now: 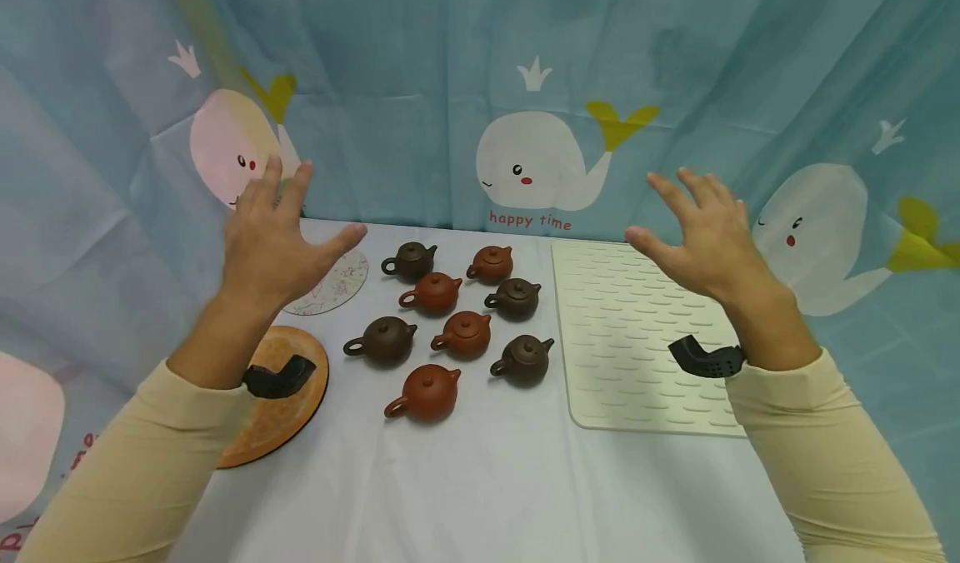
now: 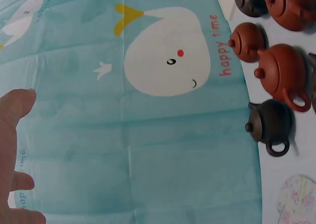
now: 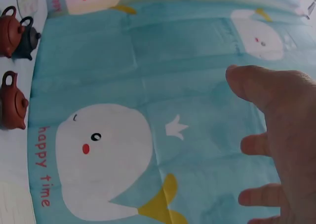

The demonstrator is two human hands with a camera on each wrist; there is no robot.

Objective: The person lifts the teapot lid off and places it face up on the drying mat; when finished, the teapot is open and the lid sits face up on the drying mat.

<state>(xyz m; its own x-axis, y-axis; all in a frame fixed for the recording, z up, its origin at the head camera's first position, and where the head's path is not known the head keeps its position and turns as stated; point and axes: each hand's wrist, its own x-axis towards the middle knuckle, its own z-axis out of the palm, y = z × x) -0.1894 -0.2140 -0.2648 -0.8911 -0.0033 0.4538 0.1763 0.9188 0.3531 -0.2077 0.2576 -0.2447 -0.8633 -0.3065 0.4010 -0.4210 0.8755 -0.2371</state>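
Both of my hands are raised with fingers spread, holding nothing. In the head view my left hand point(image 1: 273, 242) hovers over the left side, partly covering a round floral mat point(image 1: 341, 284). My right hand point(image 1: 701, 238) is above the pale ridged mat point(image 1: 630, 338) on the right. Between them several small clay teapots stand on the white cloth, some dark brown and some reddish. A reddish teapot point(image 1: 426, 392) is nearest to me; a dark teapot point(image 1: 412, 261) stands at the back left. A dark teapot point(image 1: 525, 359) sits close to the pale mat. Neither hand touches a teapot.
A round orange-brown board point(image 1: 303, 380) with a dark edge lies at the left, partly behind my left forearm. The white tablecloth point(image 1: 510, 480) ends at the back against a blue curtain point(image 1: 375, 130) printed with whales. Each wrist carries a black mount.
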